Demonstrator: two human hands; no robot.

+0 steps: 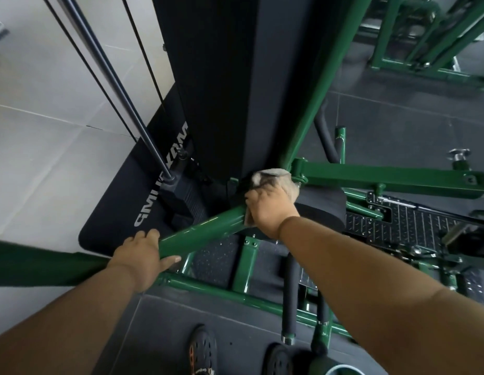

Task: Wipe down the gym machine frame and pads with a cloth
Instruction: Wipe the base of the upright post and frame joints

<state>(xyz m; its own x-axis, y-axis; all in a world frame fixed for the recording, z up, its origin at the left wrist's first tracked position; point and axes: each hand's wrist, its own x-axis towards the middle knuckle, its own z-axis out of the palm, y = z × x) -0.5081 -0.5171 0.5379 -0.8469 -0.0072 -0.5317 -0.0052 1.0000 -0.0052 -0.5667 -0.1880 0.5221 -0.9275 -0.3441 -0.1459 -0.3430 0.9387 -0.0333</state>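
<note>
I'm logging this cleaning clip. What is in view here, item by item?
frame bar: one, green, slanting at centre
cloth: one, beige, pressed on the bar's upper end
pad: one, black, right of the cloth
floor mat: one, black with white lettering, left
foot plate: one, black ridged metal, right
shoes: two, dark, bottom
left hand: grips the bar's lower end
right hand: holds the cloth

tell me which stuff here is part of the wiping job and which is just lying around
Part of the job: cloth held by the right hand; green frame tube gripped by the left hand; round black pad.

Just about: black floor mat; other green machine behind.
</note>
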